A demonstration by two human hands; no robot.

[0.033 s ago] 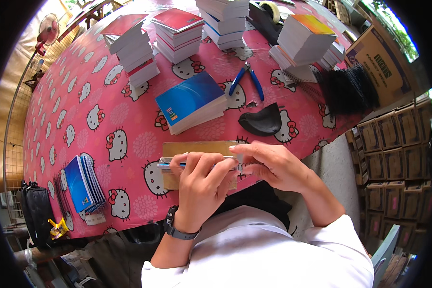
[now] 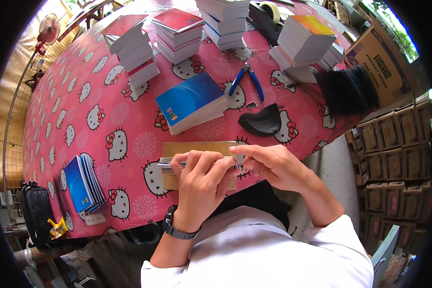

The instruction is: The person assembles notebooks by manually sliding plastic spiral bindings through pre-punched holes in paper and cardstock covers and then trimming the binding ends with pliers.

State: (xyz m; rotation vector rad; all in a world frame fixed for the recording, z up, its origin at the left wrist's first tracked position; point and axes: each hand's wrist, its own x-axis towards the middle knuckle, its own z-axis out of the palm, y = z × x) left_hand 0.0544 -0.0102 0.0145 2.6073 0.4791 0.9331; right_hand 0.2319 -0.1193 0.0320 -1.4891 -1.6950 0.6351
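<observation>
My left hand [image 2: 200, 180] is closed round a thin notebook [image 2: 165, 162] held nearly edge-on, its left end showing past my fingers. It is over a flat brown board [image 2: 197, 148] at the table's front edge. At the notebook's right end, my right hand [image 2: 271, 165] has its index finger stretched toward my left fingertips and its other fingers curled in. What those fingers pinch, if anything, is hidden. Beyond the board lies a stack of blue-covered pads [image 2: 189, 102]. Right of it are blue-handled cutting pliers [image 2: 246, 82] and a black curved piece [image 2: 261, 121].
Spiral-bound blue notebooks [image 2: 83, 185] sit at the left, near a black bag [image 2: 36, 213]. Tall paper stacks with red [image 2: 177, 20] and orange [image 2: 314, 24] covers line the back. Black binding coils [image 2: 348, 91] lie at the right, before a carton [image 2: 381, 62]. The pink patterned tablecloth [image 2: 134, 115] covers the table.
My right hand's fingers have curled in slightly by the notebook's end. My left hand keeps its hold, and the things on the table have not moved.
</observation>
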